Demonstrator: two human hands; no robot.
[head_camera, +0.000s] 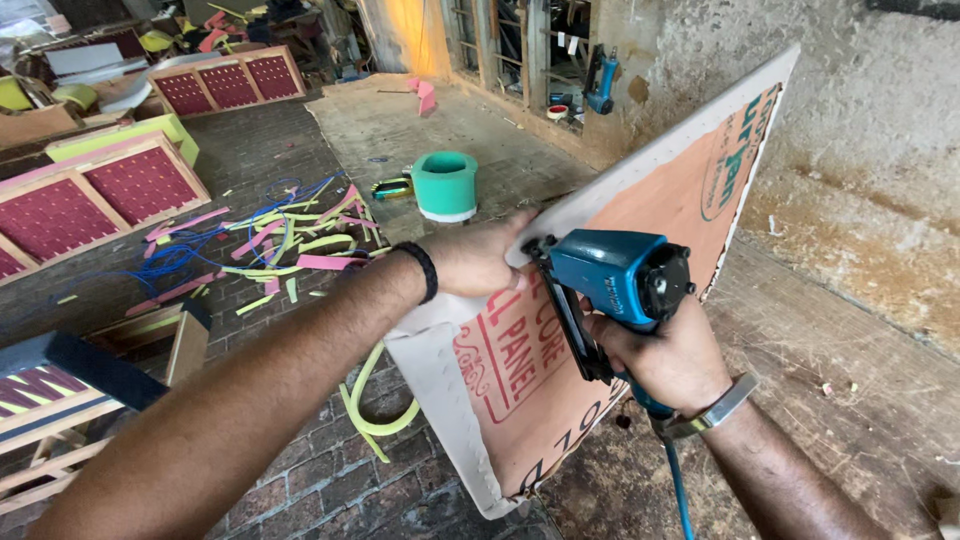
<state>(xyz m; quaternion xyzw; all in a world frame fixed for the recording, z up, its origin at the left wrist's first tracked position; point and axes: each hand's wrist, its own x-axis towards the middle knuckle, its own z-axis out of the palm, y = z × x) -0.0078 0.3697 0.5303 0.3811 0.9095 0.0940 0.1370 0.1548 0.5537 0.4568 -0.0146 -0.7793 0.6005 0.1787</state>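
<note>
The right hand (672, 358) grips the blue staple gun (612, 285) while the left hand (478, 258), fingers curled, pinches the pale fabric (440, 380) over the stiff-looking, probably light plywood panel's (640, 215) edge just beside it.

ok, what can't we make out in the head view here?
- Left hand fingertips: hidden behind the panel edge.
- Nose of the blue staple gun: its contact with the panel is blocked by the tool body.
- Right hand trigger finger: covered by the gun.
- Panel's lower corner: cut off by the bottom edge.
</note>
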